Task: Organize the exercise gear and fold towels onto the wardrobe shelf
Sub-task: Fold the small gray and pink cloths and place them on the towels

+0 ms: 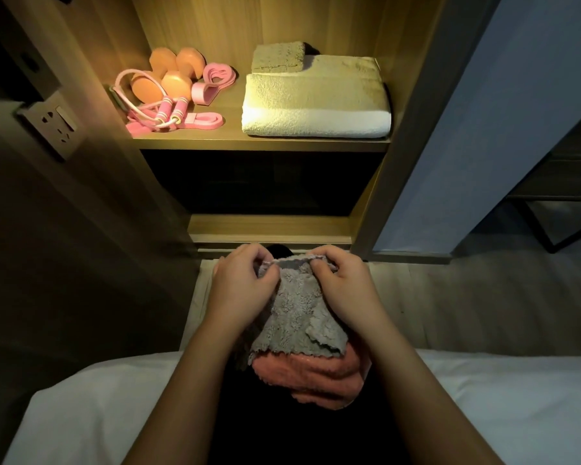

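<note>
A small grey fluffy towel hangs in front of me, held by its top edge. My left hand pinches the left corner and my right hand pinches the right corner. Under it, on my lap, lies a pink towel. On the lit wardrobe shelf a large folded white towel lies at the right, with a smaller folded towel on its back part. At the shelf's left are orange dumbbells, a pink skipping rope and pink resistance bands.
A lower wardrobe compartment is dark. A wall socket panel sits on the left. A bluish door panel stands at the right, with a dark table frame beyond. White bedding lies on both sides of my lap.
</note>
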Demonstrator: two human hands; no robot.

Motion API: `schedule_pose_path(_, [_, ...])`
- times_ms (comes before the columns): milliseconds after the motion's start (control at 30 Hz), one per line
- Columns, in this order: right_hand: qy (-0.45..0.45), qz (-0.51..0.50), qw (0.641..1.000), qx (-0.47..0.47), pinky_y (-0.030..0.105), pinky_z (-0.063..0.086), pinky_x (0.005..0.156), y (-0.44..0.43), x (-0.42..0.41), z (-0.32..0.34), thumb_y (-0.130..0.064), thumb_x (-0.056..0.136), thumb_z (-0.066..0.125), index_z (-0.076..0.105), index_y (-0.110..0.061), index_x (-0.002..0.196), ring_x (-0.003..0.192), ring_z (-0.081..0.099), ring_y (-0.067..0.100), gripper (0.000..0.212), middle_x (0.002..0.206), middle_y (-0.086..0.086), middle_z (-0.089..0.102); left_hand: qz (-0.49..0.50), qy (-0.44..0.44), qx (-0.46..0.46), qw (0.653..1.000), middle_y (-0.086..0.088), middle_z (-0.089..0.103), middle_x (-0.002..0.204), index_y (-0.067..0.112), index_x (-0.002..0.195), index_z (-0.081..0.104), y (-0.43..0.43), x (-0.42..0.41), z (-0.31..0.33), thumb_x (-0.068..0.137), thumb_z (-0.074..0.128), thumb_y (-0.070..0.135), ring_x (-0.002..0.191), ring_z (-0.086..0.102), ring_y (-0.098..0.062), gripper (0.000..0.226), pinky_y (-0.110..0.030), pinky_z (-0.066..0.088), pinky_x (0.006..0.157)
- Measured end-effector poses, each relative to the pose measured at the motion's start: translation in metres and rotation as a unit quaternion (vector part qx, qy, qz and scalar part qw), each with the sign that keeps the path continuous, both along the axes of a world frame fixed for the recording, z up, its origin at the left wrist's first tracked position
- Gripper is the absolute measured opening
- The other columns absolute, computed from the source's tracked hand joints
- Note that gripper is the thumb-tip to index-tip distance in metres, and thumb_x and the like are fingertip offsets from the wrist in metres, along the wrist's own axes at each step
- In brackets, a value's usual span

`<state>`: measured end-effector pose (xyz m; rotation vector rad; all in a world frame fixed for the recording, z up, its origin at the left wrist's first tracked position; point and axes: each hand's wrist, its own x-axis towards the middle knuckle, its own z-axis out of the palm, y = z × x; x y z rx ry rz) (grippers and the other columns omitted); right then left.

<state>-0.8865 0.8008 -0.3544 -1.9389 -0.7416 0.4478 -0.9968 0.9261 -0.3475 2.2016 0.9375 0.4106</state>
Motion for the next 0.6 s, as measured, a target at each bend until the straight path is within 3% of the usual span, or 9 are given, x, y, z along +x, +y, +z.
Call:
schedule_pose_path(133, [-0.001,0.0,1.0,0.029,0.016,0.044,0.071,0.0,0.003,0.006,-0.018,0.095,0.055,0.066,-0.028,0.089,0.084,0.059,-0.001,0.017,0.086,-0.013,0.067,0.01,-0.029,-0.019,0.999,0.007,0.064,0.07,0.03,0.075,0.057,0.002,-0.002,0.022,0.083,0.061,0.028,0.084,0.06,-0.021,0.009,-0.05,0.049,0.089])
schedule_pose_path(233, [0.001,0.005,0.999,0.043,0.016,0.043,0.069,-0.001,0.006,0.01,-0.016,0.096,0.054,0.063,-0.031,0.085,0.081,0.059,0.003,0.021,0.084,-0.008,0.068,-0.002,-0.053,0.019,0.998,0.009,0.065,0.072,0.029,0.075,0.058,0.005,-0.003,0.027,0.085,0.065,0.026,0.079,0.061,-0.012,0.013,-0.051,0.045,0.097])
schedule_pose_path(333, [0.014,0.006,0.998,0.065,0.007,0.041,0.065,-0.001,0.008,0.015,-0.013,0.097,0.053,0.063,-0.035,0.082,0.082,0.059,-0.005,0.028,0.08,-0.018,0.066,-0.063,0.035,0.055,0.996,0.013,0.062,0.078,0.032,0.081,0.059,0.012,-0.004,0.028,0.087,0.065,0.026,0.082,0.059,-0.008,0.011,-0.048,0.033,0.108])
schedule_pose_path(467, [0.017,0.012,0.997,0.077,0.001,0.038,0.069,0.001,0.009,0.019,-0.011,0.096,0.053,0.068,-0.028,0.088,0.087,0.058,-0.011,0.024,0.086,-0.02,0.066,-0.129,0.194,0.075,0.969,0.009,0.056,0.096,0.03,0.091,0.065,0.02,-0.005,0.023,0.088,0.062,0.03,0.103,0.052,-0.017,0.004,-0.041,0.038,0.098])
schedule_pose_path(533, [0.01,0.014,0.997,0.076,0.003,0.04,0.071,0.001,0.01,0.02,-0.011,0.096,0.054,0.069,-0.025,0.09,0.088,0.059,-0.009,0.021,0.088,-0.018,0.067,-0.106,0.203,0.078,0.97,0.011,0.052,0.106,0.031,0.088,0.066,0.026,-0.006,0.022,0.088,0.064,0.036,0.11,0.046,-0.012,0.006,-0.042,0.035,0.101])
schedule_pose_path(600, [0.007,0.007,0.997,0.073,0.007,0.042,0.073,0.0,0.016,0.022,-0.012,0.096,0.055,0.069,-0.023,0.092,0.089,0.06,-0.005,0.018,0.089,-0.015,0.067,-0.08,0.139,0.049,0.986,0.014,0.052,0.113,0.029,0.078,0.064,0.033,-0.007,0.027,0.086,0.067,0.034,0.115,0.042,-0.009,0.01,-0.045,0.033,0.105])
